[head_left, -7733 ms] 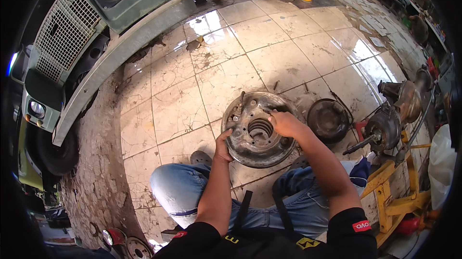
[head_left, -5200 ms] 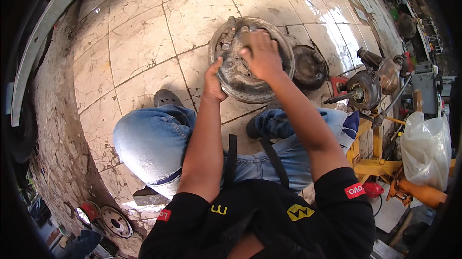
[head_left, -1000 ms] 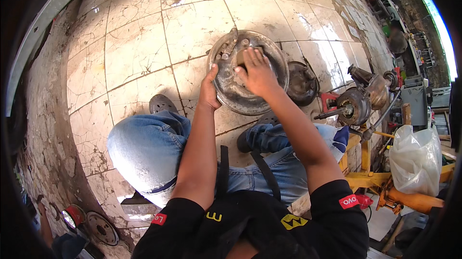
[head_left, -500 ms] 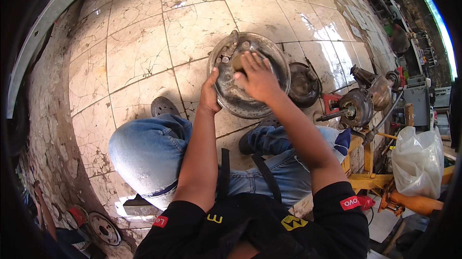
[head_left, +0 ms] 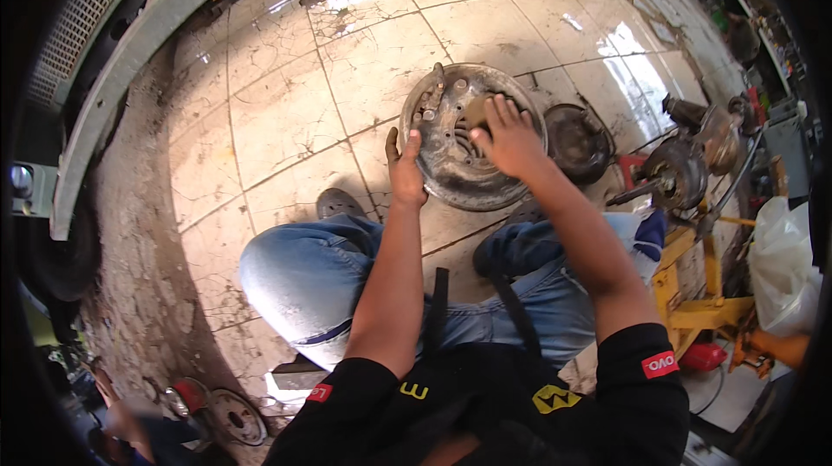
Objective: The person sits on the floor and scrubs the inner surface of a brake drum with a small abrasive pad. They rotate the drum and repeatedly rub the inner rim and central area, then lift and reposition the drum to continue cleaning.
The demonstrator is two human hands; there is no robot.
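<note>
A big round metal plate (head_left: 468, 186) sits before the person, near the shoes (head_left: 338, 203). A spring (head_left: 464, 146) shows through its hole. The left hand (head_left: 406, 173) is partly open at the rim, thumb and fingers apart. The right hand (head_left: 513, 141) lies flat over a brown pad (head_left: 475, 111); its grip is hidden. A dark round part (head_left: 579, 145) sits just right, on the tiled floor (head_left: 282, 141).
</note>
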